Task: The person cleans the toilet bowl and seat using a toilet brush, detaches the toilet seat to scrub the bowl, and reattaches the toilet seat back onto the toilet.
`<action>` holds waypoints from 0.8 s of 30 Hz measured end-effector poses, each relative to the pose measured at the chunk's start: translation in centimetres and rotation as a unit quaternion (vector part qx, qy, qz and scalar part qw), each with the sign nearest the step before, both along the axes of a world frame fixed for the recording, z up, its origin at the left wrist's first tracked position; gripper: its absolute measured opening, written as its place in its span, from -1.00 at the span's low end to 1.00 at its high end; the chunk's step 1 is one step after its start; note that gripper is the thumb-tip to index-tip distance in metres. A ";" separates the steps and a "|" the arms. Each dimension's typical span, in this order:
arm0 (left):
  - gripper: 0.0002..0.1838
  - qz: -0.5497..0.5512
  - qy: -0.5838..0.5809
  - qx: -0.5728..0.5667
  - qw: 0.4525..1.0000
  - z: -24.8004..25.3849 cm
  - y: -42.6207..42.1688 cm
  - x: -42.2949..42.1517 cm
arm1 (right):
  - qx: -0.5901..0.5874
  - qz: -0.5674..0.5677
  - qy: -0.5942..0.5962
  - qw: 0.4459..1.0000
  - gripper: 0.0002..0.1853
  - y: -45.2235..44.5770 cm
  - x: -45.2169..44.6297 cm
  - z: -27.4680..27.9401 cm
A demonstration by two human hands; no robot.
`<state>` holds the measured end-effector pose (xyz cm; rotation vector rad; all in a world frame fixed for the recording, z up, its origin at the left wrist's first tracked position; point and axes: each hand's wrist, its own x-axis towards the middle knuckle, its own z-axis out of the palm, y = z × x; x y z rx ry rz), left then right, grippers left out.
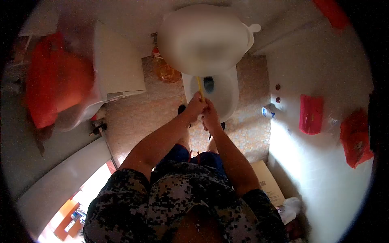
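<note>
A thin yellow stick (200,86) points away from me over the white toilet bowl (232,95). My left hand (196,106) is closed round its near end. Just below and to the right, my right hand (211,116) is closed too, its fingers pressed against the left hand and the same stick. The stick's far end fades into a large blurred white oval shape (202,38) at the back of the toilet, so I cannot tell what is on that end. Dark water (208,84) shows in the bowl.
An amber bottle (167,73) stands left of the toilet. At left are a white cabinet (117,60) and a red bag (60,81). On the right wall hang a toilet roll (267,111), a pink holder (311,114) and a red bag (355,138). A cardboard box (268,183) stands behind right.
</note>
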<state>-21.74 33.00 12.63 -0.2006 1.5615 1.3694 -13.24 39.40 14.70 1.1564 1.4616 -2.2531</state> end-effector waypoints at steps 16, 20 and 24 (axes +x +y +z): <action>-0.53 0.087 0.035 0.142 0.985 8.5 4.8 -2.7 | 0.417 0.013 0.187 0.889 -0.50 -1.3 1.0 7.2; -0.61 0.209 -0.004 0.078 0.975 5.1 4.0 -3.8 | 0.425 0.116 0.141 0.887 -0.46 -1.6 0.2 5.9; -0.62 0.244 -0.066 0.060 0.966 2.1 -0.3 -2.8 | 0.389 0.164 0.121 0.899 -0.43 -3.1 1.5 4.1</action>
